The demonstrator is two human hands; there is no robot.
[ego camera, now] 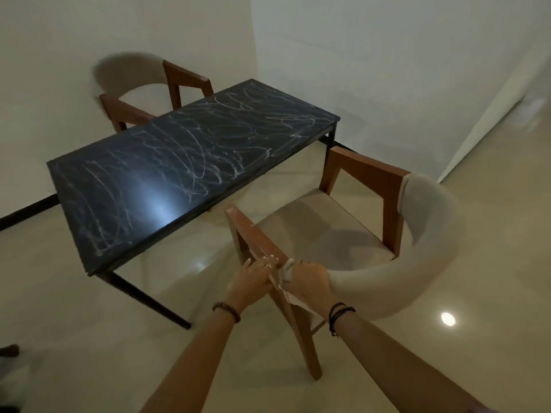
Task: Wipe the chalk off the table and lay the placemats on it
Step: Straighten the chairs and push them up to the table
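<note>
We have both hands on the near chair [343, 234], at the wooden arm closest to us. Our left hand [253, 280] lies flat along the outside of that arm with the fingers straight and together, pressing on the wood. Our right hand [308, 278] sits just beside it on the inner side, curled over a small pale thing at the arm's top; whether that is a cloth or part of the chair we cannot tell. Holding the chair this way likely means we want it shifted clear so we can reach the table [190, 162]. The table stands ahead of both hands and a little to the left, its dark top covered all over with white chalk scribbles [193, 150], so wiping has not begun. No placemats show anywhere. A second chair [155, 84] stands beyond the table's far side.
</note>
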